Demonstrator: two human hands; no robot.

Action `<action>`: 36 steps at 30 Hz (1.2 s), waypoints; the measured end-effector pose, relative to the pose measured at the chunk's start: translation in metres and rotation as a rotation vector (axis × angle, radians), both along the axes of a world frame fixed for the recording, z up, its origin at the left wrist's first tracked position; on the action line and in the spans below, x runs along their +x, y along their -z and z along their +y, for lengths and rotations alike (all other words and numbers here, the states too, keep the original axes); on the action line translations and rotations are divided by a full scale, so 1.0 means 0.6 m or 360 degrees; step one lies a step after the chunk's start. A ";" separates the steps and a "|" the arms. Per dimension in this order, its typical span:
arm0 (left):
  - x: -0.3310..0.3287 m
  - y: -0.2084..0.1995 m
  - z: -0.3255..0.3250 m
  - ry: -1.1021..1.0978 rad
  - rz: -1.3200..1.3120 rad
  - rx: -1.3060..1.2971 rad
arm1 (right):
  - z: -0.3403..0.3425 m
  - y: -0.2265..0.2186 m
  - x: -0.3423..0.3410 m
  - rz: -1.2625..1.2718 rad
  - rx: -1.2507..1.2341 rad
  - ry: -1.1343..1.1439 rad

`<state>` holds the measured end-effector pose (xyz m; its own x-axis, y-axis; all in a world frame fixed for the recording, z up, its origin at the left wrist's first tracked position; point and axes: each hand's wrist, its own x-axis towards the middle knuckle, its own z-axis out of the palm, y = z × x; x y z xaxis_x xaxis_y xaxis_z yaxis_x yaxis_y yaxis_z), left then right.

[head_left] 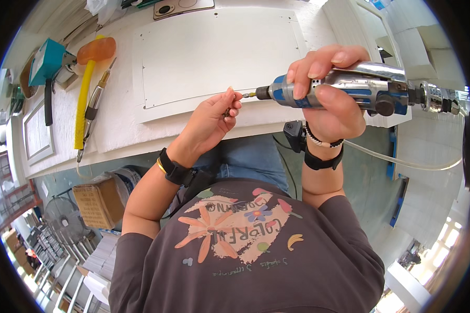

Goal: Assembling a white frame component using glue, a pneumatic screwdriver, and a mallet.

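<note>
The right hand (335,117) grips one power driver (361,86). The left hand (210,121) pinches one screw (246,95). One mallet (88,75) lies left of one white panel (214,62).

The pale bench (122,107) carries a panel (219,57), mallet (87,83) and slim tool (92,107).

The left hand (214,116) is being held over the worktop (122,125), just inside its near edge, its fingertips (234,104) being pressed together in a pinch. Farther right, the right hand (342,112) is being held raised, its fingers (318,69) being curled into a grip. Both forearms (156,185) are being angled forward.
</note>
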<state>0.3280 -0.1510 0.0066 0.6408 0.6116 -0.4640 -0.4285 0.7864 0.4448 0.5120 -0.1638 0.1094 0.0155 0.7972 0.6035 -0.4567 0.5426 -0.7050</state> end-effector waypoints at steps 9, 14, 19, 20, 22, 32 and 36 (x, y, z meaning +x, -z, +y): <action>-0.024 -0.012 -0.001 -0.0053 -0.0149 -0.0080 | 0.010 0.016 -0.044 -0.0016 0.0011 0.0017; -0.034 0.000 0.004 -0.0074 -0.0163 -0.0050 | 0.012 0.032 -0.060 0.0015 -0.0005 0.0079; -0.044 0.004 0.006 -0.0044 -0.0148 -0.0022 | 0.018 0.037 -0.061 0.0150 -0.0148 0.0148; -0.044 0.001 0.006 -0.0044 -0.0150 -0.0024 | 0.020 0.038 -0.059 0.0148 -0.0149 0.0148; -0.047 -0.007 0.007 0.0019 0.0034 -0.0031 | 0.025 0.042 -0.056 -0.0109 -0.0120 0.0188; -0.095 -0.003 -0.021 0.0188 0.0088 0.0071 | 0.056 0.067 -0.072 -0.0281 -0.0174 0.0264; -0.111 -0.002 -0.027 0.0160 0.0089 -0.0003 | 0.059 0.070 -0.077 -0.0335 -0.0190 0.0240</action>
